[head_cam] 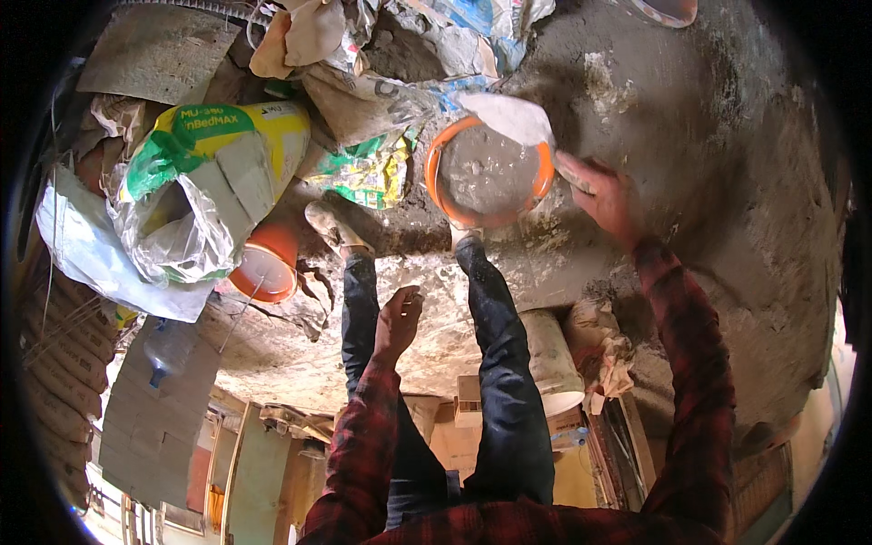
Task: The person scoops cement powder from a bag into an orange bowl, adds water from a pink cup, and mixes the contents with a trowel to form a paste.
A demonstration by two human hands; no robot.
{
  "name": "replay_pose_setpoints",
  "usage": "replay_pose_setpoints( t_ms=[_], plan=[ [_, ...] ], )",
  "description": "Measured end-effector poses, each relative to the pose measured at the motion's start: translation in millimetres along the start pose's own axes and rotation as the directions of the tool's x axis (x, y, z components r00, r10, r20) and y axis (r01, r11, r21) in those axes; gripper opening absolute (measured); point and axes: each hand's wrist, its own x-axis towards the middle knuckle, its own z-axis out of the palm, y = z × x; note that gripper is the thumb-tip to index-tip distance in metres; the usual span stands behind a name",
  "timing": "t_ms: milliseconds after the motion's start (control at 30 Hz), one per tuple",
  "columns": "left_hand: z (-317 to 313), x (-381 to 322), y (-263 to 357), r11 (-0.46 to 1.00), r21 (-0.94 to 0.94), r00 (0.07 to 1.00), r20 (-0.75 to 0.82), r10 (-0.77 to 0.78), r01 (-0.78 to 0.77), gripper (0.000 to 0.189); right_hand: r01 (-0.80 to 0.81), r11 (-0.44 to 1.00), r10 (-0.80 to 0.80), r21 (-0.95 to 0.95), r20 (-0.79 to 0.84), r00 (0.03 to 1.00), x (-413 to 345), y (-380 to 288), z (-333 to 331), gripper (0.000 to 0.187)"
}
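An orange bucket (pixel 489 172) filled with wet grey mortar stands near my feet, with a whitish flat sheet or flap (pixel 507 117) lying across its far rim. Close beside the bucket's right rim is my right hand (pixel 599 194), its fingers extended towards it and slightly blurred; whether it touches or holds anything cannot be told. My left hand (pixel 400 320) hangs in front of my legs, fingers partly curled, with nothing clearly visible in it. A green and yellow crumpled bag (pixel 371 167) lies left of the bucket.
A large open green, yellow and white bag (pixel 225 157) stands at left, beside a smaller orange bucket (pixel 269 269). Torn paper sacks (pixel 381 41) lie at the far side. A whitish bucket (pixel 555 361) lies near my right leg. The rough floor (pixel 722 204) is smeared with grey.
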Motion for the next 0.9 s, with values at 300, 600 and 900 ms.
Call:
replay_pose_setpoints(
  t_ms=[300,600,900],
  plan=[
    [-42,53,1,0.998,-0.018,0.998,0.005,0.062,-0.062,0.032,-0.102,0.902,0.131,-0.420,0.041,0.991,221,2,64,0.063],
    [-78,99,47,0.977,-0.183,0.994,-0.019,0.111,-0.113,0.027,0.183,0.973,-0.210,0.143,0.205,0.956,265,33,98,0.066],
    [-88,123,68,0.906,-0.419,0.989,0.095,0.111,-0.061,0.028,-0.106,0.966,-0.003,0.236,0.421,0.907,288,3,112,0.067]
  ],
)
